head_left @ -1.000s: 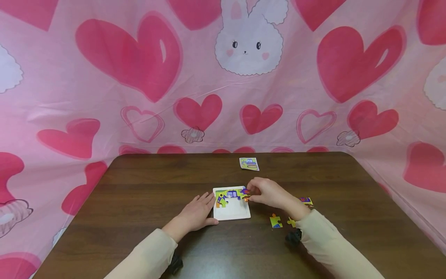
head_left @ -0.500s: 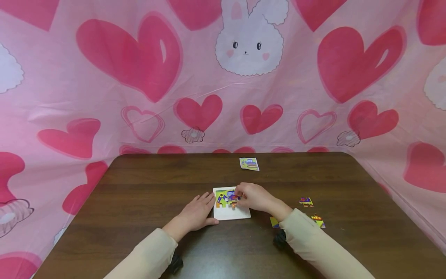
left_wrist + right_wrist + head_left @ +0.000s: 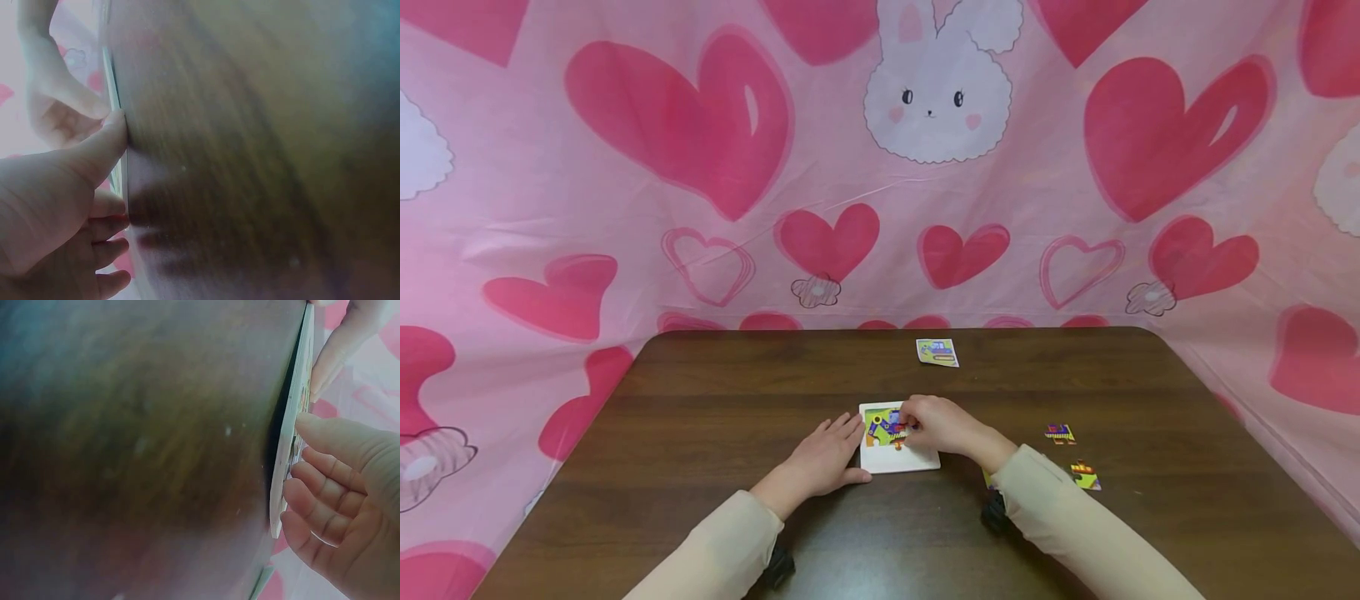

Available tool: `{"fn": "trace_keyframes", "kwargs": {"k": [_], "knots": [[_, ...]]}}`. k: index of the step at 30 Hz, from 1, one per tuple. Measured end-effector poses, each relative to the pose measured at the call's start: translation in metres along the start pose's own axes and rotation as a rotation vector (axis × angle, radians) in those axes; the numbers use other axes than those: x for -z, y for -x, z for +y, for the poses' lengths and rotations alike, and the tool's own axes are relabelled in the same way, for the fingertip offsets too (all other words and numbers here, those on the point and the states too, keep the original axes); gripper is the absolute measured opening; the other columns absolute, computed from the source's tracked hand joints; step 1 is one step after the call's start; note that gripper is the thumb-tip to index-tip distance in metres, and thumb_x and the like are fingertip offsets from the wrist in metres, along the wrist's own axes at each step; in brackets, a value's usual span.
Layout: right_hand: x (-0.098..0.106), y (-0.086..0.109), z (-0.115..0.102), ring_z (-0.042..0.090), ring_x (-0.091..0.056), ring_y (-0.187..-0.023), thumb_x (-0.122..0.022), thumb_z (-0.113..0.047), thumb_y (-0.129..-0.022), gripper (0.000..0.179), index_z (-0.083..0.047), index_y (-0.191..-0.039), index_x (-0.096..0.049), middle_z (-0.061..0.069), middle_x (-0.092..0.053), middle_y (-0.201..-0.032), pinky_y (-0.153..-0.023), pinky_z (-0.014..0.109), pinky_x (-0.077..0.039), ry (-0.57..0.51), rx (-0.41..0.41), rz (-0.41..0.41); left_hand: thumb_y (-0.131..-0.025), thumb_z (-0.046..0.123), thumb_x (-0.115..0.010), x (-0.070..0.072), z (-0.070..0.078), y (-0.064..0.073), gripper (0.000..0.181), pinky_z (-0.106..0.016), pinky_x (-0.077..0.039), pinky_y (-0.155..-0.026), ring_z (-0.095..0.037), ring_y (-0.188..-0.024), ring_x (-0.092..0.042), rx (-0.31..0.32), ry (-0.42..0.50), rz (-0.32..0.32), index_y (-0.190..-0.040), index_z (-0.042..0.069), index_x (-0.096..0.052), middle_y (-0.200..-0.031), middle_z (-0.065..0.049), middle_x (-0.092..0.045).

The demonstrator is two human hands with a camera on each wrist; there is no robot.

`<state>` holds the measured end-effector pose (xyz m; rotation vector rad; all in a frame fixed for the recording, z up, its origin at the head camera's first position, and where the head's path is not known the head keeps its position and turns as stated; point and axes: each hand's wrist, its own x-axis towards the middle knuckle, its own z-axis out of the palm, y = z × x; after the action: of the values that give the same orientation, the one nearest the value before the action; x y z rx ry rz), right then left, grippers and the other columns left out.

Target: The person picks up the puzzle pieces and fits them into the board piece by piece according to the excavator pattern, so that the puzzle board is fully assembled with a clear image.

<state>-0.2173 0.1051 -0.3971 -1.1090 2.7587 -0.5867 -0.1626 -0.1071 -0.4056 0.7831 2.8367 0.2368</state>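
Note:
A white puzzle tray (image 3: pixel 887 461) lies on the table, with joined jigsaw pieces (image 3: pixel 876 423) of a yellow-green and blue picture along its upper left. My left hand (image 3: pixel 822 457) rests at the tray's left edge, fingers extended and thumb near the lower corner. Over the tray, my right hand (image 3: pixel 951 427) pinches a jigsaw piece (image 3: pixel 898 442) with an orange tab, set against the joined ones. That hand hides the tray's upper right. In the right wrist view, the right hand's thumb and fingers (image 3: pixel 312 500) meet the picture side of the thin tray (image 3: pixel 289 437).
To the right lie a purple jigsaw piece (image 3: pixel 1060 433) and a yellow-green one (image 3: pixel 1085 476). Another loose piece (image 3: pixel 988 480) is mostly covered by the right forearm. A small picture card (image 3: pixel 937 352) sits near the back edge of the brown table (image 3: pixel 737 375).
My right hand has moved left from the tray's right edge over its middle, bringing the jigsaw piece down beside the joined ones. The left hand has stayed put.

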Motion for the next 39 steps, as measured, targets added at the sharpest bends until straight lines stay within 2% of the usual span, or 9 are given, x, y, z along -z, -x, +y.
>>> {"fn": "trace_keyframes", "kwargs": {"k": [6, 12, 19, 28, 34, 39], "knots": [[0.0006, 0.0007, 0.0000, 0.013, -0.049, -0.069, -0.073, -0.007, -0.077, 0.013, -0.007, -0.089, -0.067, -0.002, -0.055, -0.079, -0.063, 0.027, -0.043, -0.004, 0.054, -0.006, -0.083, 0.048, -0.061, -0.0007, -0.0001, -0.0003, 0.075, -0.048, -0.025, -0.104, -0.032, -0.132, -0.028, -0.004, -0.005, 0.002, -0.136, -0.001, -0.042, -0.143, -0.015, -0.036], [-0.0017, -0.0022, 0.0013, 0.012, -0.050, -0.071, -0.073, -0.010, -0.078, 0.015, -0.012, -0.093, -0.070, -0.004, -0.058, -0.083, -0.064, 0.026, -0.043, 0.031, 0.022, -0.035, -0.083, 0.048, -0.062, -0.0005, -0.0006, -0.0001, 0.075, -0.049, -0.025, -0.103, -0.032, -0.132, -0.028, -0.011, -0.009, 0.012, -0.136, -0.001, -0.042, -0.142, -0.015, -0.036], [0.0000, -0.0035, -0.0035, 0.010, -0.047, -0.067, -0.073, -0.014, -0.079, 0.019, -0.014, -0.098, -0.070, -0.005, -0.056, -0.080, -0.060, 0.025, -0.040, 0.053, 0.015, -0.058, -0.083, 0.048, -0.061, -0.0007, -0.0004, 0.0002, 0.075, -0.049, -0.025, -0.103, -0.032, -0.132, -0.028, -0.012, -0.015, 0.013, -0.136, -0.001, -0.041, -0.143, -0.015, -0.036], [-0.0007, -0.0047, -0.0054, 0.010, -0.045, -0.063, -0.075, -0.017, -0.077, 0.016, -0.015, -0.092, -0.070, -0.005, -0.053, -0.075, -0.056, 0.025, -0.039, 0.056, -0.006, -0.053, -0.083, 0.046, -0.062, 0.0009, 0.0009, 0.0012, 0.074, -0.048, -0.025, -0.103, -0.033, -0.131, -0.029, -0.012, -0.013, 0.020, -0.135, -0.003, -0.043, -0.142, -0.016, -0.037], [-0.0012, -0.0045, -0.0045, 0.008, -0.044, -0.062, -0.073, -0.015, -0.078, 0.012, -0.016, -0.090, -0.070, -0.006, -0.051, -0.071, -0.054, 0.024, -0.037, 0.082, 0.024, -0.038, -0.084, 0.046, -0.061, 0.0021, 0.0019, 0.0017, 0.074, -0.049, -0.025, -0.103, -0.033, -0.131, -0.029, -0.013, -0.007, 0.015, -0.135, -0.004, -0.042, -0.142, -0.017, -0.036], [0.0025, -0.0010, -0.0013, 0.010, -0.047, -0.066, -0.071, -0.014, -0.079, 0.016, -0.012, -0.096, -0.071, -0.004, -0.057, -0.079, -0.059, 0.026, -0.041, 0.023, 0.016, -0.040, -0.083, 0.046, -0.062, 0.0012, 0.0018, 0.0015, 0.074, -0.049, -0.025, -0.103, -0.033, -0.132, -0.028, -0.007, 0.000, 0.009, -0.135, -0.003, -0.042, -0.142, -0.016, -0.036]]}}
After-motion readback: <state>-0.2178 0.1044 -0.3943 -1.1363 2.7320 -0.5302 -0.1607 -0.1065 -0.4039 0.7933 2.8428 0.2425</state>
